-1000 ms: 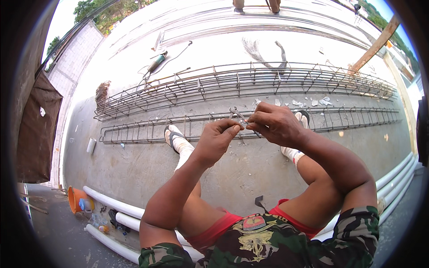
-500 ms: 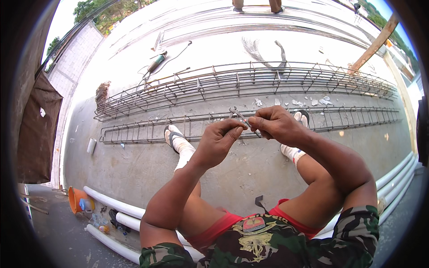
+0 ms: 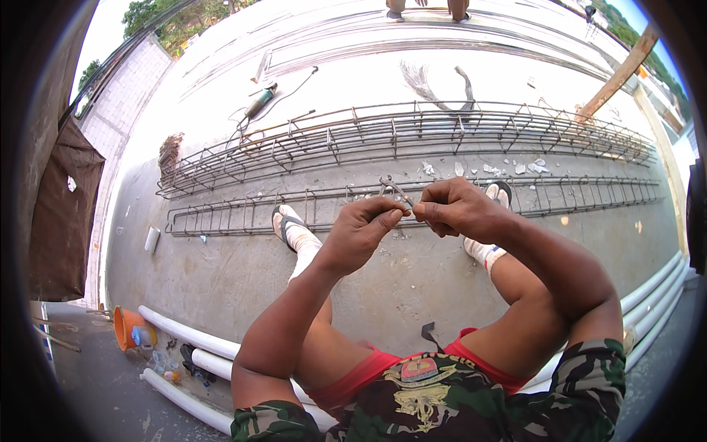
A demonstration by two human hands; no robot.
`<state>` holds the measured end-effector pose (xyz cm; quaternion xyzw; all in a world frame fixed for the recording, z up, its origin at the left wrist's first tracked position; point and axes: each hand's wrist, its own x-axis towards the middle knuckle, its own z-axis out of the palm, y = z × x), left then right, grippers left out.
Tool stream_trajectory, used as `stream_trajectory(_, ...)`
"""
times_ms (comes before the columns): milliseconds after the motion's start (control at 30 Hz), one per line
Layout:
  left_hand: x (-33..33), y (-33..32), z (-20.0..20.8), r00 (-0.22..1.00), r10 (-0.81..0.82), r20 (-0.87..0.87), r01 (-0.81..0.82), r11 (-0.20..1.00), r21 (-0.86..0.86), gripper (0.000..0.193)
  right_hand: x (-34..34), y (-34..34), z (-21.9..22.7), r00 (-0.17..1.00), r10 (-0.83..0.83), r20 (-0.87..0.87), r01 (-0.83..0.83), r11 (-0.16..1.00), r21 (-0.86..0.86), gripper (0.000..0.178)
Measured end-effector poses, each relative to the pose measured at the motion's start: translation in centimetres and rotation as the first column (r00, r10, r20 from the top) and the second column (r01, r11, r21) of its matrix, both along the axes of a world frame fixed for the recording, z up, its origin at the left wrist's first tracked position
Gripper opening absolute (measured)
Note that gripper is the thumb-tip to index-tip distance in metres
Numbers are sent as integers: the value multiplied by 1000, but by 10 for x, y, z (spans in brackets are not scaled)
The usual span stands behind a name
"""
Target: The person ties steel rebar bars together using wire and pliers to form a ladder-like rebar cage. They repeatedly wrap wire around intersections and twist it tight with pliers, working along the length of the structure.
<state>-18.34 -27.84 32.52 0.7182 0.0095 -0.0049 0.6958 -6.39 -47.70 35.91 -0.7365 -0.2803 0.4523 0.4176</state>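
The left hand (image 3: 359, 234) and the right hand (image 3: 456, 210) are up in front of the person, very close together, fingertips almost touching. Both are pinched shut on a small bent piece of wire (image 3: 396, 193) held between them. The wire pokes up toward 11 o'clock from where the fingers meet.

Compared with a second ago, very little is different. The hands sit in nearly the same spot. The wire end leans a bit more to the left, and the fingers are squeezed a little closer. It looks like the person is twisting or bending the wire bit by bit, and the work is not finished.

Past the hands, at 12 o'clock, two long steel bar cages (image 3: 412, 132) lie on the concrete floor (image 3: 221, 272). The person's feet in sandals (image 3: 283, 219) rest by the nearer cage. White pipes (image 3: 188, 339) and an orange bucket (image 3: 124, 325) sit at 8 o'clock.
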Motion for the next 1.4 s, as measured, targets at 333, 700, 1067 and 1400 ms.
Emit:
stream_trajectory(333,2,3,-2,979,-102,-177,50,960,-274,21,-1,-9,-18,229,-167,959,-415,874,252,15)
stream_trajectory(700,5,3,0,974,-157,-166,131,979,-159,24,3,-18,12,994,-107,-15,108,981,161,28)
stream_trajectory(1067,8,0,5,962,-154,-226,132,985,-110,22,13,-25,20,710,-92,698,17,993,113,23)
stream_trajectory(1400,14,-16,10,992,-77,-99,74,997,-34,20,16,-31,28,176,64,982,-278,961,-13,9)
